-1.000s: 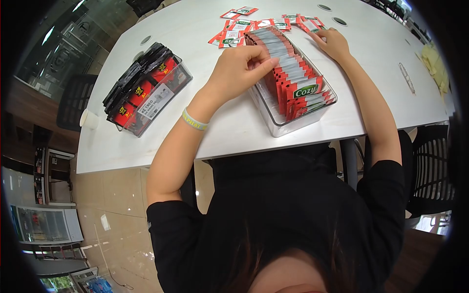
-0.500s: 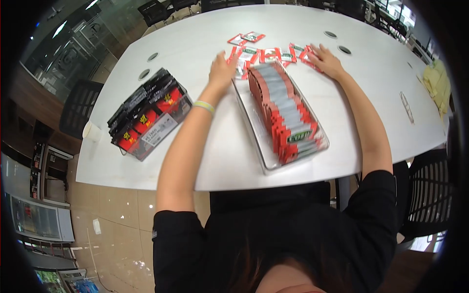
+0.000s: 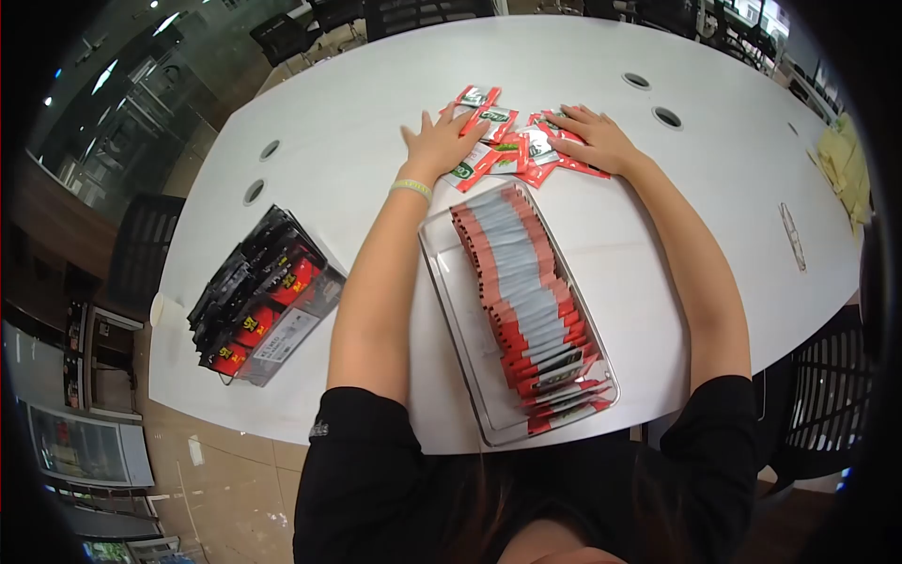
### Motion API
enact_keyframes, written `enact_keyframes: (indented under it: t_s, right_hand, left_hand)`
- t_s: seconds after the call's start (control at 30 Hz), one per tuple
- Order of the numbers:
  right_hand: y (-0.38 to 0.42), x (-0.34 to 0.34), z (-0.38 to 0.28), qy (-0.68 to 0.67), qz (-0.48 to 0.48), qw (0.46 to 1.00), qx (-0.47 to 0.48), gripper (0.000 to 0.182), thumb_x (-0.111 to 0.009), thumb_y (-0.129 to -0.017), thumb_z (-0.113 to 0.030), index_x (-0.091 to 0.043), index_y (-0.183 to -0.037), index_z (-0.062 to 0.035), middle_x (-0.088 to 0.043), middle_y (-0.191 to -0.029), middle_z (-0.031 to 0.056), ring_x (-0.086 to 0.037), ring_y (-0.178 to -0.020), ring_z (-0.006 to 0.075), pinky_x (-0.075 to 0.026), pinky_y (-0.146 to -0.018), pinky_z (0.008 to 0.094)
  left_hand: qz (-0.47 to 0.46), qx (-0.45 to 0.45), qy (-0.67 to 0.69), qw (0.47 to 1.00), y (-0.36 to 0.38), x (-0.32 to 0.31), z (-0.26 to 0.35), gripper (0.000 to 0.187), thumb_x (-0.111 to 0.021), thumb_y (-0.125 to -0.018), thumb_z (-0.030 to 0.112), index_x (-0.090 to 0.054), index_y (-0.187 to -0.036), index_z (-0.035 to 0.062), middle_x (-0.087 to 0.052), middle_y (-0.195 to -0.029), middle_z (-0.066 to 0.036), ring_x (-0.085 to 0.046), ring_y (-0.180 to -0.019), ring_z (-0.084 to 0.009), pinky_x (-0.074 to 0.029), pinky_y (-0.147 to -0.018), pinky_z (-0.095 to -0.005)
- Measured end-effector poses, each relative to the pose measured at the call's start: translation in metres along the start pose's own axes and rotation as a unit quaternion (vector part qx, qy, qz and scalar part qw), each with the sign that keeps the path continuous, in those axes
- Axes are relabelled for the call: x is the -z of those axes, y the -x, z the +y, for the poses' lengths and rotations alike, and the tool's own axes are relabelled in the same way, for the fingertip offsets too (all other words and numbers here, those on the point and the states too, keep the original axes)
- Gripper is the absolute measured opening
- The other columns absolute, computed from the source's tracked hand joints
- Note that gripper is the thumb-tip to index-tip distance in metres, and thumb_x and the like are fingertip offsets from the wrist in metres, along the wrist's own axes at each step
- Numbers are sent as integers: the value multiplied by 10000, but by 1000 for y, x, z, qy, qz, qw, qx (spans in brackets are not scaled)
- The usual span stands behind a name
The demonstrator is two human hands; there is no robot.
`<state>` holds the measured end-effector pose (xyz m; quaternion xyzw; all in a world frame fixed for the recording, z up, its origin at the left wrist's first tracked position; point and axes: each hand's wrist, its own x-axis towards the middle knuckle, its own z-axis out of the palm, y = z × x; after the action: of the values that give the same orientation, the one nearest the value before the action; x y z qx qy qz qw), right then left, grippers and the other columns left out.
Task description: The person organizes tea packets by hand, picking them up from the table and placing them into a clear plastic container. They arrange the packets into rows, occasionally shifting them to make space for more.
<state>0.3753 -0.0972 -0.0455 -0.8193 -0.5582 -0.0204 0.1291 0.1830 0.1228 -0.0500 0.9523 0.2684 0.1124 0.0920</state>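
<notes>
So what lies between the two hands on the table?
In the head view, loose red sachets lie bunched between the left hand and the right hand, both spread flat at the edges of that pile.

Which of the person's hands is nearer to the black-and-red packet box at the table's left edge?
Left. The left hand lies flat on the loose red sachets, up and right of the black-and-red packet box. The right hand rests farther right, beyond the left hand.
</notes>
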Motion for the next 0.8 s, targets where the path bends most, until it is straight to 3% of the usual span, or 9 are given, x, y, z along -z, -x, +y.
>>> enact_keyframes:
  t_s: [0.17, 0.3, 0.37, 0.43, 0.47, 0.5, 0.57, 0.7, 0.8]
  right_hand:
    - [11, -1, -7, 24, -3, 999, 40, 771, -380, -871, -744, -425, -1468, -258, -347, -1533, 160, -259, -1439, 364, -173, -1160, 547]
    - [20, -1, -14, 12, 36, 997, 65, 728, -423, -879, -702, -473, -1437, -236, -386, -1502, 185, -365, -1383, 358, -268, -1138, 466]
    - [23, 1, -13, -36, 75, 994, 70, 679, -517, -875, -622, -527, -1390, -179, -431, -1463, 199, -490, -1276, 381, -392, -1061, 402]
    - [33, 3, -16, -85, 108, 987, 83, 660, -582, -857, -572, -547, -1365, -152, -465, -1430, 199, -535, -1219, 383, -428, -1025, 411]
    - [36, 3, -16, -86, 136, 981, 105, 612, -629, -839, -467, -553, -1353, -142, -485, -1409, 184, -540, -1209, 366, -431, -1021, 403]
    - [40, 4, -16, -117, 137, 978, 104, 597, -628, -833, -422, -551, -1355, -142, -489, -1402, 178, -537, -1212, 362, -434, -1019, 401]
    - [45, 2, -15, -188, 138, 967, 107, 567, -607, -818, -320, -550, -1352, -140, -491, -1396, 158, -542, -1194, 342, -457, -981, 395]
    - [60, -2, -9, -118, 200, 965, 125, 557, -626, -827, -369, -576, -1316, -108, -527, -1352, 152, -537, -1192, 322, -440, -994, 396]
    - [95, 11, -32, -174, 223, 958, 39, 602, -664, -805, -477, -619, -1251, -76, -588, -1244, 140, -537, -1161, 297, -413, -970, 439]
  left_hand:
    - [-18, -127, 7, 992, 30, -8, 5, 633, -298, -926, 680, -452, -1437, 339, -279, -1582, -59, -215, -1433, -453, -96, -1137, -646]
    - [0, -115, 129, 985, 45, -5, 8, 624, -322, -940, 648, -464, -1432, 291, -390, -1520, -103, -241, -1426, -444, -99, -1143, -630]
    - [43, -113, 171, 978, 50, 1, 8, 591, -338, -978, 566, -497, -1409, 193, -450, -1475, -126, -321, -1392, -435, -196, -1153, -548]
    - [105, -234, 331, 908, 48, 1, -3, 560, -344, -1010, 478, -528, -1367, 88, -485, -1440, -148, -411, -1335, -427, -326, -1117, -433]
    - [134, -221, 339, 905, 49, 2, -4, 564, -336, -1030, 440, -549, -1315, 3, -539, -1378, -165, -499, -1268, -381, -411, -1051, -348]
    - [140, -222, 340, 903, 53, 7, -2, 564, -336, -1030, 440, -549, -1315, 3, -539, -1378, -165, -499, -1268, -381, -411, -1051, -348]
    - [77, -86, 539, 834, 61, 18, 0, 607, -323, -1027, 485, -552, -1308, -1, -576, -1322, -176, -547, -1215, -334, -400, -1062, -381]
    - [131, -25, 606, 784, 96, 46, 6, 577, -354, -1025, 477, -621, -1184, -9, -643, -1207, -147, -614, -1092, -231, -438, -933, -309]
    - [232, -62, 514, 824, 135, 59, 14, 559, -365, -1025, 455, -646, -1097, -23, -674, -1111, -135, -630, -1020, -218, -450, -906, -311]
